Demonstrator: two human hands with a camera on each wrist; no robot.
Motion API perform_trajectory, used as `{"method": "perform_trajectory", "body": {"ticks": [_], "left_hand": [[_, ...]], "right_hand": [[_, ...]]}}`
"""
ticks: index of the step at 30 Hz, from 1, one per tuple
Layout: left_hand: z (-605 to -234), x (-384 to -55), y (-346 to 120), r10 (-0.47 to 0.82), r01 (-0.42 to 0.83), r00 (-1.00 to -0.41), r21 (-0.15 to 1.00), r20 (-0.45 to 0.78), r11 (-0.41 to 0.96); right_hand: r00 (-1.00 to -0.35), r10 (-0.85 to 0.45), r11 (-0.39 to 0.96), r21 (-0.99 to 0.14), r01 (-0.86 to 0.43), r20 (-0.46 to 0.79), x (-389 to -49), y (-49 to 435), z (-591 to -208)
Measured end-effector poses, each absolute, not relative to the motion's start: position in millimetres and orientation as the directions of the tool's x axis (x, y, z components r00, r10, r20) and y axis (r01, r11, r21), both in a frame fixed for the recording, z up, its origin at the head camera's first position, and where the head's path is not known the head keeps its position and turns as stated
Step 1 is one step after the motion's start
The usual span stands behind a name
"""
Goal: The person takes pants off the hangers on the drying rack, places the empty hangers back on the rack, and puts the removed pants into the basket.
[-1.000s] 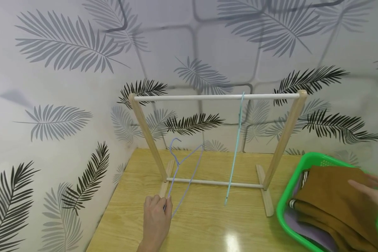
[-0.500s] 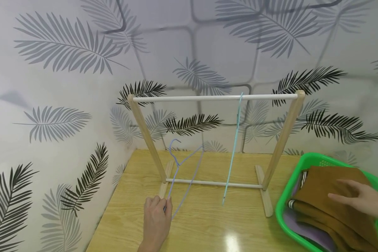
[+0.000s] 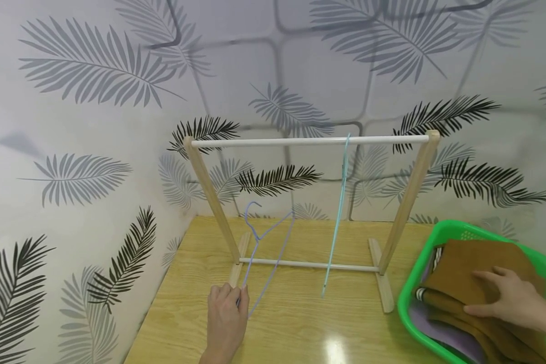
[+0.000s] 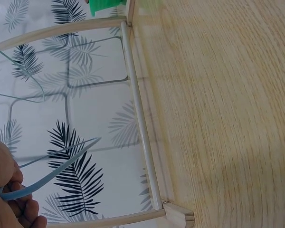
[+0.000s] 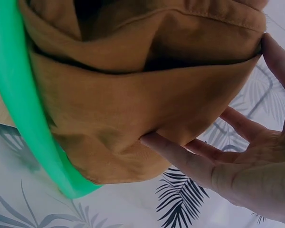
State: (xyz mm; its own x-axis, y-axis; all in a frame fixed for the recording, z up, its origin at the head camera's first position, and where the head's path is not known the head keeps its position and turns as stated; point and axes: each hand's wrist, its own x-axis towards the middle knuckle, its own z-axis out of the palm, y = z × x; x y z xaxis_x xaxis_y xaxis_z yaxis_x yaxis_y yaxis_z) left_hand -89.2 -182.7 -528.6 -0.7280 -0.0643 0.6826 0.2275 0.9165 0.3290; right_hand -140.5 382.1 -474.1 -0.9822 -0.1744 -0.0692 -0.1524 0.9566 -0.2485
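My left hand (image 3: 226, 316) grips the lower corner of a lilac-blue clothes hanger (image 3: 258, 237), whose hook points up in front of the rack. In the left wrist view the curled fingers (image 4: 26, 209) close round the hanger's bar (image 4: 47, 178). At the right, my right hand (image 3: 511, 301) lies over a folded brown garment (image 3: 482, 260) in a green basket (image 3: 405, 308). Its fingers (image 5: 180, 156) are spread and fairly straight, touching the brown cloth (image 5: 133, 104) in the right wrist view.
A wooden rack with a white top rail (image 3: 273, 142) stands on the wooden table (image 3: 300, 323) against a feather-patterned wall. One turquoise hanger (image 3: 336, 222) hangs from the rail, seen edge-on. A lilac cloth (image 3: 423, 313) lies beneath the brown garment.
My right hand has come in from the right edge, moving left and slightly down over the brown garment. The left hand and its hanger have stayed almost still.
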Motion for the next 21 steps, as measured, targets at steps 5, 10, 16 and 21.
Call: {"method": "perform_trajectory", "body": {"ticks": [5, 10, 16, 21], "left_hand": [[-528, -89, -182, -0.066, 0.226, -0.732, 0.333, 0.678, 0.915], [-527, -90, -181, -0.046, 0.251, -0.711, 0.314, 0.701, 0.916], [-526, -91, -180, -0.043, 0.246, -0.715, 0.309, 0.698, 0.919], [-524, -92, -178, -0.04, 0.244, -0.715, 0.302, 0.698, 0.922]], "right_hand": [[-0.983, -0.172, 0.961, -0.231, -0.154, -0.06, -141, 384, -481], [-0.984, -0.147, 0.959, -0.26, -0.117, -0.099, -141, 384, -488], [-0.985, -0.161, 0.956, -0.259, -0.139, -0.067, -143, 389, -499], [-0.983, -0.174, 0.953, -0.262, -0.153, -0.058, -139, 389, -508]]}}
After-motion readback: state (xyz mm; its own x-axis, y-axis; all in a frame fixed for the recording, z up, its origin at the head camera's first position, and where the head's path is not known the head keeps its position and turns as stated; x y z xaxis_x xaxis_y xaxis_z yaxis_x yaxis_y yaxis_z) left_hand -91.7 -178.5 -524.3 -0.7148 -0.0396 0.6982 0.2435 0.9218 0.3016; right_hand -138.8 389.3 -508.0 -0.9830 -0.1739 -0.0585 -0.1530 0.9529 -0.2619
